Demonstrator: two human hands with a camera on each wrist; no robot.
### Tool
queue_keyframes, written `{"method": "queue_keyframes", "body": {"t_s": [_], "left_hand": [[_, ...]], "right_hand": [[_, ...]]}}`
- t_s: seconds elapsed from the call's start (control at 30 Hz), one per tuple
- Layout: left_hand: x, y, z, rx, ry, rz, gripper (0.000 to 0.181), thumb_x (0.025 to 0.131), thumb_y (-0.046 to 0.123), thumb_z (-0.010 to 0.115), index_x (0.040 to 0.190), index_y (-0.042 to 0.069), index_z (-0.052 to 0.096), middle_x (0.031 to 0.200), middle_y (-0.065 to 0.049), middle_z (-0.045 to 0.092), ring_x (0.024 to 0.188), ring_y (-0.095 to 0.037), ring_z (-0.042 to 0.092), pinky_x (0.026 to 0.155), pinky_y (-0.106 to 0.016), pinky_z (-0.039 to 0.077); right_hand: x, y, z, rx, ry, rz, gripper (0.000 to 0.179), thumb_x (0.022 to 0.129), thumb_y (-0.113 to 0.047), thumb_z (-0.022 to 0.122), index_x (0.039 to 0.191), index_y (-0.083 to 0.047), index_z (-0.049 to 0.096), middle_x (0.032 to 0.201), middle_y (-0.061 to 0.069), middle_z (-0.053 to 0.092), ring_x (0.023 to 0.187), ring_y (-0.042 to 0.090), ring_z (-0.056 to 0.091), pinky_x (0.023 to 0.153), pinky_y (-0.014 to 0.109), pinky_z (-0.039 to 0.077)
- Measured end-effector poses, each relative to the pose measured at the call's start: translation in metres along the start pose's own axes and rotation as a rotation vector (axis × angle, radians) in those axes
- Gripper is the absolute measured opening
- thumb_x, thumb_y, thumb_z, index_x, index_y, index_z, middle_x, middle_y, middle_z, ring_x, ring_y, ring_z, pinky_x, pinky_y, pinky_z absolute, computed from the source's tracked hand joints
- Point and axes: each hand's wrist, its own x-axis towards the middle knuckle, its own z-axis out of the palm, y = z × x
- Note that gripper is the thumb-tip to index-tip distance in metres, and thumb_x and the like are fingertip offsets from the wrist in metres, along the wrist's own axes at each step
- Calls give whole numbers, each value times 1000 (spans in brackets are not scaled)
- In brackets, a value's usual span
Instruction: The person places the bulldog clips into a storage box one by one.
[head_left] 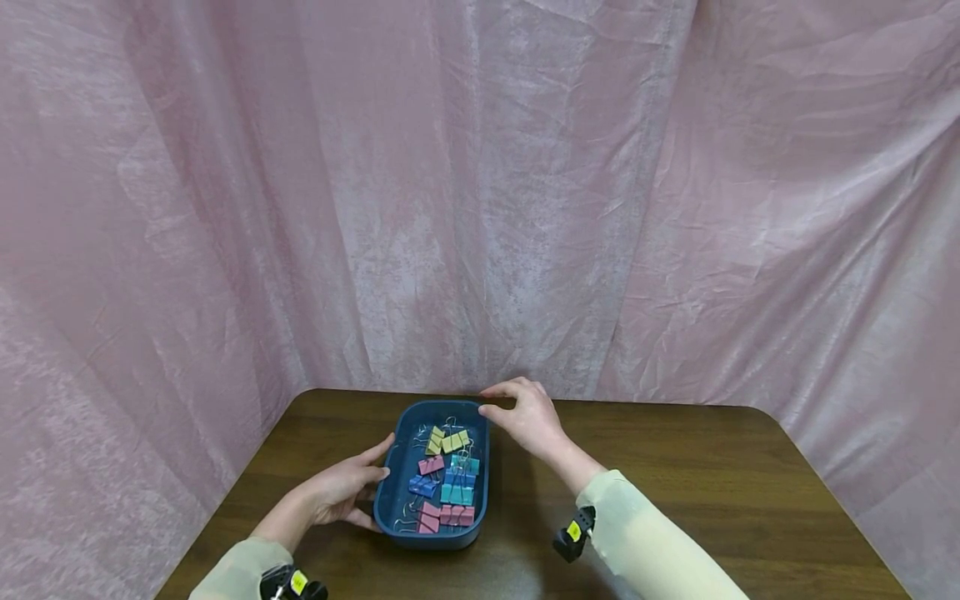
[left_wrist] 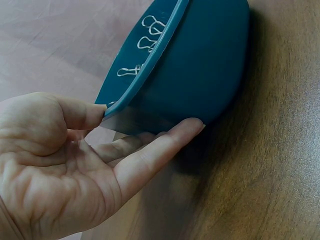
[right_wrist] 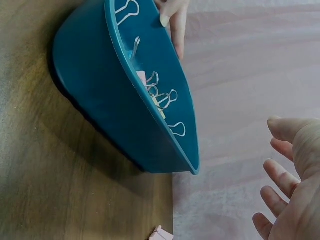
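A dark blue plastic bin (head_left: pixel 432 542) stands on the table, holding several binder clips in yellow, pink, blue and teal. Among them are yellow clips (head_left: pixel 454 442) toward the far end and pink clips (head_left: pixel 457 515) at the near end. My left hand (head_left: pixel 341 493) grips the bin's left side, thumb at the rim and the other fingers against the outer wall (left_wrist: pixel 200 65). By the far right corner, my right hand (head_left: pixel 528 421) has its fingers spread and loosely bent. The right wrist view shows that hand (right_wrist: pixel 300 185) apart from the bin, holding nothing.
A pink binder clip (right_wrist: pixel 161 234) lies on the table near its far edge, seen only in the right wrist view. The brown wooden table (head_left: pixel 675 483) extends to the right of the bin. Pink curtains (head_left: pixel 480 208) hang behind it.
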Motion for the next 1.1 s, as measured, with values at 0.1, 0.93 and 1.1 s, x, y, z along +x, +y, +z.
{"method": "queue_keyframes", "body": {"t_s": [0.1,0.93,1.1], "left_hand": [[0,0,0,0,0,0,67,111,16,41,166,23,3,144,-33,42,112,-40,64,78,-64,57],[1,-2,-2,-1,6,11,68,111,16,42,166,23,3,144,-33,43,110,-40,64,77,-65,56],[2,-2,-1,0,3,14,68,111,16,42,166,22,3,143,-33,44,109,-39,65,78,-65,56]], "right_hand": [[-1,1,-3,12,5,9,27,89,-33,80,114,-21,79,116,-2,68,118,27,53,98,49,45],[9,30,-32,77,104,76,28,92,-27,78,116,-12,78,112,5,70,113,28,60,95,46,50],[11,42,-36,98,124,104,29,94,-25,75,118,-8,76,110,7,69,105,24,64,91,41,52]]}}
